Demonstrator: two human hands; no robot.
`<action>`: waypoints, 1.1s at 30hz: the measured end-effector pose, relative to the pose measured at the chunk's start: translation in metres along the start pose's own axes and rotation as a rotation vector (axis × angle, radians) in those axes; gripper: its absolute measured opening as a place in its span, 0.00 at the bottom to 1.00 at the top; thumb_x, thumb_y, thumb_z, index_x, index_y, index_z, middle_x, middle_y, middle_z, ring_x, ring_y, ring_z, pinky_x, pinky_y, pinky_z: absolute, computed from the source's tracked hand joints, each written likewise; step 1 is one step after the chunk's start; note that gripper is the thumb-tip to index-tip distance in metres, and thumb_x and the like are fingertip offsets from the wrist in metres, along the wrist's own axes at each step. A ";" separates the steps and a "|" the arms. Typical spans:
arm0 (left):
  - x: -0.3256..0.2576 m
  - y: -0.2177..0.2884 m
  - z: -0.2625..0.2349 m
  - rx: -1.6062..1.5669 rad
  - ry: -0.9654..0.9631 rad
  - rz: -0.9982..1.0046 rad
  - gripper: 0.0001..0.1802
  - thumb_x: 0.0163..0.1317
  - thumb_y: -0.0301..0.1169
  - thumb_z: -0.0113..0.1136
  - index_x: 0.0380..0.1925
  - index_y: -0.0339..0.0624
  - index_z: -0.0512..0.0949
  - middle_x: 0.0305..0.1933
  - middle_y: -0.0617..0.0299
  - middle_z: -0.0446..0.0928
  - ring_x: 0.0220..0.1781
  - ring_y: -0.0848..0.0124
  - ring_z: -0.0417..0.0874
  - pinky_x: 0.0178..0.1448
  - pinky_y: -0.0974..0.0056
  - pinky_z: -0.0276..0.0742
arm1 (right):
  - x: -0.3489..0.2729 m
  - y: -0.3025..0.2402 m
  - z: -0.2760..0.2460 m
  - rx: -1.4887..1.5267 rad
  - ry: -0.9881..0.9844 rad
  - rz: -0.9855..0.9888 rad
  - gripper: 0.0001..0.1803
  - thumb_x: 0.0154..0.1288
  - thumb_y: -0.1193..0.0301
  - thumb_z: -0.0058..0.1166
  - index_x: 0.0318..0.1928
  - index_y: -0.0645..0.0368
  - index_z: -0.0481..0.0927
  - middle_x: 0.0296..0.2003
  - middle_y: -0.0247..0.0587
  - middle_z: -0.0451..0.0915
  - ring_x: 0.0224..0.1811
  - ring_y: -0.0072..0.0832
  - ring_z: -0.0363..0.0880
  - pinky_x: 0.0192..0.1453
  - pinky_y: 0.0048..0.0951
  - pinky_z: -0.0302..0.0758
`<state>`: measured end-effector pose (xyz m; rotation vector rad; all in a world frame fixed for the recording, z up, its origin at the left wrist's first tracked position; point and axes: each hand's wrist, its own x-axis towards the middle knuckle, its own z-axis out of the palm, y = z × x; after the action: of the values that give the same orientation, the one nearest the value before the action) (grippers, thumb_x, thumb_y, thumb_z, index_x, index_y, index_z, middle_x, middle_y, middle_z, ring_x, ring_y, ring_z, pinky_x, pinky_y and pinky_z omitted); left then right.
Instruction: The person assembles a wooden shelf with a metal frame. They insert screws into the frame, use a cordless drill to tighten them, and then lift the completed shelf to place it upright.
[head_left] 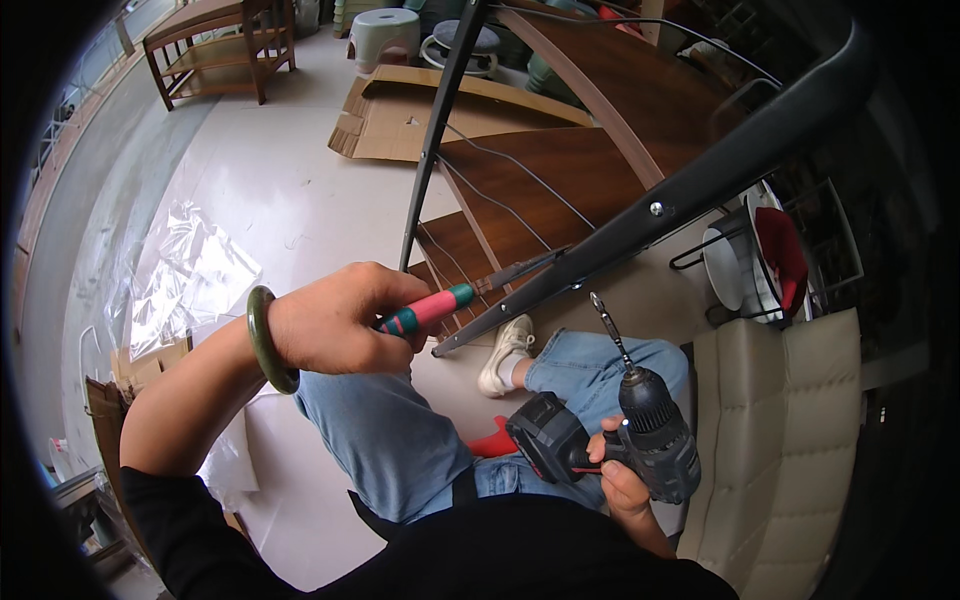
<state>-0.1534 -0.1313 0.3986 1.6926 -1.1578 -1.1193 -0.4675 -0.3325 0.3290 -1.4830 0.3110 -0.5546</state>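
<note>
Closest in, the right hand (622, 478) sits low over the person's lap, fingers wrapped tight around the grip of a dark cordless drill (610, 430), bit pointing up and a bit left toward the black metal frame bar (690, 195). The bit tip hangs just under that bar, not touching as far as the view shows. The left hand (335, 325), with a green bangle (262, 340) on the wrist, is raised in front of the chest, fingers closed in a fist around a screwdriver (455, 297) with a pink and teal handle; its shaft runs right and meets the lower edge of the bar. The forearm comes in from the lower left, bent at the elbow.

Further out, dark brown wooden shelf boards (560, 170) fan out behind the bar. A crumpled clear plastic sheet (190, 275) lies on the pale floor to the left. Beyond that, a flattened brown cardboard box (420, 110) lies open, and farthest back stands a wooden rack (220, 45).
</note>
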 end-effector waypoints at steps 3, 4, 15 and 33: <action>-0.002 0.001 0.000 -0.026 0.050 0.023 0.17 0.45 0.25 0.59 0.38 0.32 0.75 0.41 0.53 0.78 0.45 0.62 0.82 0.51 0.60 0.77 | -0.001 -0.001 0.000 0.000 0.016 0.034 0.31 0.43 0.77 0.48 0.54 0.66 0.65 0.46 0.49 0.72 0.33 0.30 0.75 0.41 0.32 0.75; -0.002 0.001 0.002 -0.055 0.086 0.022 0.17 0.45 0.25 0.59 0.38 0.32 0.75 0.40 0.53 0.78 0.44 0.62 0.82 0.52 0.60 0.77 | -0.001 -0.002 0.001 -0.007 0.034 0.042 0.31 0.43 0.77 0.48 0.54 0.66 0.65 0.46 0.49 0.72 0.33 0.30 0.75 0.41 0.32 0.74; 0.002 0.008 0.004 0.103 0.021 -0.052 0.15 0.43 0.28 0.55 0.33 0.33 0.77 0.26 0.53 0.76 0.31 0.62 0.77 0.41 0.61 0.74 | -0.001 0.001 -0.003 -0.155 -0.082 0.033 0.30 0.45 0.79 0.48 0.54 0.66 0.65 0.47 0.46 0.72 0.36 0.27 0.74 0.43 0.30 0.73; 0.004 0.008 0.001 0.071 0.011 -0.027 0.10 0.43 0.26 0.56 0.27 0.33 0.74 0.23 0.55 0.73 0.27 0.64 0.74 0.37 0.62 0.72 | 0.001 -0.008 -0.010 -0.954 -0.166 -0.432 0.20 0.50 0.75 0.56 0.45 0.63 0.69 0.32 0.37 0.75 0.31 0.24 0.73 0.39 0.28 0.72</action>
<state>-0.1555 -0.1377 0.4043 1.7709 -1.1841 -1.0956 -0.4731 -0.3413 0.3358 -2.5413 0.1129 -0.6535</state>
